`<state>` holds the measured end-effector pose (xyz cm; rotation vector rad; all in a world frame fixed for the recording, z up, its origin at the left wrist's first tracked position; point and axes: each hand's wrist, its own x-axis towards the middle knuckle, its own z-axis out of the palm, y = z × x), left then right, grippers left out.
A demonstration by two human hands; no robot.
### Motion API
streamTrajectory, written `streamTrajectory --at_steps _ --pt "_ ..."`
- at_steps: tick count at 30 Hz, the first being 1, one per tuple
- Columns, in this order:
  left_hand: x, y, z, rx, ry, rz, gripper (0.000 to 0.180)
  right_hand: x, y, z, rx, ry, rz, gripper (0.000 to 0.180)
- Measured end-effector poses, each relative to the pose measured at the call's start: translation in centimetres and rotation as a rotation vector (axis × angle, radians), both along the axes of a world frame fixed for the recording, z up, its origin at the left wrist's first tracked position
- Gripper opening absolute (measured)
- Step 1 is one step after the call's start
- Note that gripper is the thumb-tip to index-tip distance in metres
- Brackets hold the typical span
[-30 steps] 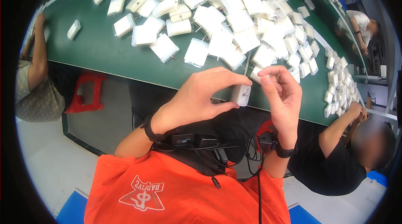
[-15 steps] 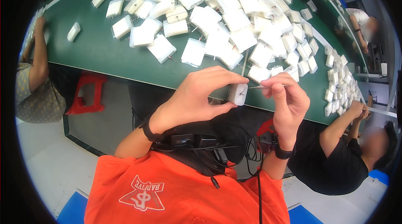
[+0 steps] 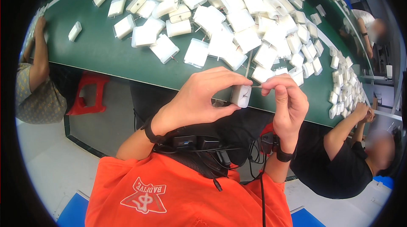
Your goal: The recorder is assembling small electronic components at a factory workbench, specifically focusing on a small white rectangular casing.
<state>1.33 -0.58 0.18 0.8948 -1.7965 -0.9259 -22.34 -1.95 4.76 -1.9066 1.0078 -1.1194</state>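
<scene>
Between thumb and fingers, my left hand [image 3: 202, 96] grips a small white rectangular block [image 3: 241, 96] by its edges. A dark wire or pin shows on the block's end face, which is turned toward my right. My right hand [image 3: 287, 103] is closed in a pinch on a thin metal pick [image 3: 257, 86]. The pick's tip is at the upper corner of the block's end face; whether it touches or enters there I cannot tell. Both hands are above the near edge of the green table [image 3: 101, 53].
A heap of similar white blocks [image 3: 239, 20] with short wires covers the table's far side. One single block [image 3: 75, 31] lies at the left. More blocks [image 3: 344, 82] lie before a person in black [image 3: 339, 163] at the right. A red stool [image 3: 88, 93] stands at the left.
My right hand has shifted slightly left, toward the block, bringing the pick closer in, so less of it shows. The left hand holds its place.
</scene>
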Motion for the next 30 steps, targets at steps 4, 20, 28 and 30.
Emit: streamTrajectory --at_steps 4,20,28,30 --pt "0.0 0.0 -0.2 -0.001 0.013 -0.002 0.055 0.2 0.0 0.1 0.019 0.008 -0.002 0.019" --pt "-0.1 0.1 -0.5 -0.029 0.035 -0.001 0.057 2.9 0.1 2.9 -0.224 0.378 -0.017 0.005" --pt "0.1 0.3 -0.3 0.049 0.047 0.01 0.056 2.9 -2.4 3.5 0.01 0.34 0.037 0.007" --pt "0.3 0.1 0.1 0.055 0.015 -0.01 0.058 2.8 -2.0 3.0 -0.14 0.272 0.046 0.008"
